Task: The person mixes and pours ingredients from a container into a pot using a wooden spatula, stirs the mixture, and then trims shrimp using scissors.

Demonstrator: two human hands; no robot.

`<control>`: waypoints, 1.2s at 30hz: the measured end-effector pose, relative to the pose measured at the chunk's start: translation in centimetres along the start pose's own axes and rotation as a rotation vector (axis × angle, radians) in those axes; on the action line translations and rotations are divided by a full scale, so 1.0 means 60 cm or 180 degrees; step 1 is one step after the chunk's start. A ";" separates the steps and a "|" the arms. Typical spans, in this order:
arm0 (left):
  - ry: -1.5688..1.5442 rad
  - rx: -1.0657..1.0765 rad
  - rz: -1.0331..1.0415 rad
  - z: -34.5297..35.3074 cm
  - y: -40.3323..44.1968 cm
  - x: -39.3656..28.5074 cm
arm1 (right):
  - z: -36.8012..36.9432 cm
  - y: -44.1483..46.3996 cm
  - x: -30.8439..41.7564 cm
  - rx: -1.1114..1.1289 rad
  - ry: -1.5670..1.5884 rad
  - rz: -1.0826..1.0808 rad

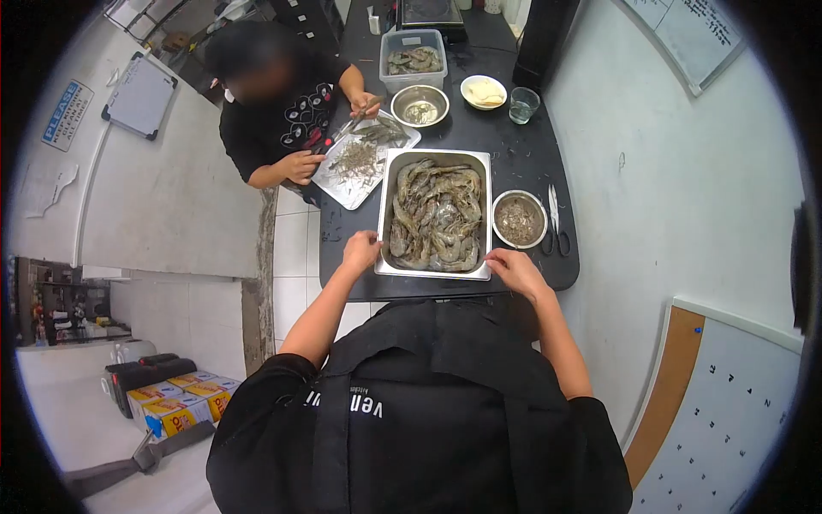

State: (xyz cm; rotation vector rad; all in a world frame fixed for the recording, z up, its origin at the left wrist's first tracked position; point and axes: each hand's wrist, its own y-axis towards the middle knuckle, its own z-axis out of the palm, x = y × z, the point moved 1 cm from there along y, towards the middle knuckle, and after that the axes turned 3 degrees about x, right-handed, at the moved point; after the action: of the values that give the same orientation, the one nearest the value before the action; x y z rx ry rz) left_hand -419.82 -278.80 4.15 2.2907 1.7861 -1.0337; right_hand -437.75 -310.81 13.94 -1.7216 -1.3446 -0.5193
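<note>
A deep rectangular steel pan (pixel 435 274) full of raw whole shrimp (pixel 437 214) stands on the table in front of me. My left hand (pixel 362 251) is closed on the pan's left rim near the front corner. At the front right corner, my right hand (pixel 516 271) pinches the rim. Just right of the pan is a round steel bowl (pixel 542 206) holding small shrimp trimmings (pixel 519 221). Black-handled scissors (pixel 555 223) lie beside that bowl, blades pointing away from me.
Across the black table (pixel 342 224), a co-worker (pixel 287 111) holds scissors and a shrimp over a white tray (pixel 353 203) with trimmings. Farther back stand a steel bowl (pixel 439 118), a plastic tub (pixel 392 83) of shrimp, a small white bowl (pixel 482 104) and a glass (pixel 524 104). A wall borders the right.
</note>
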 end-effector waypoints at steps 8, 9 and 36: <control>-0.0159 0.0442 0.0257 -0.019 0.019 0.007 | 0.038 0.030 0.069 0.0032 -0.0344 0.0035; -0.0163 0.0456 0.0272 -0.022 0.020 0.008 | 0.042 0.027 0.075 0.0021 -0.0337 0.0090; 0.0439 0.0574 0.0093 -0.011 0.024 -0.002 | -0.053 -0.094 -0.110 -0.0581 -0.0354 0.0319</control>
State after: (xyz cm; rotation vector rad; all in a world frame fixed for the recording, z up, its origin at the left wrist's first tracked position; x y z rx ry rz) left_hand -418.27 -279.09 4.24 2.5444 1.7676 -1.0992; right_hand -444.59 -316.93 12.77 -1.9818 -1.3133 -0.5086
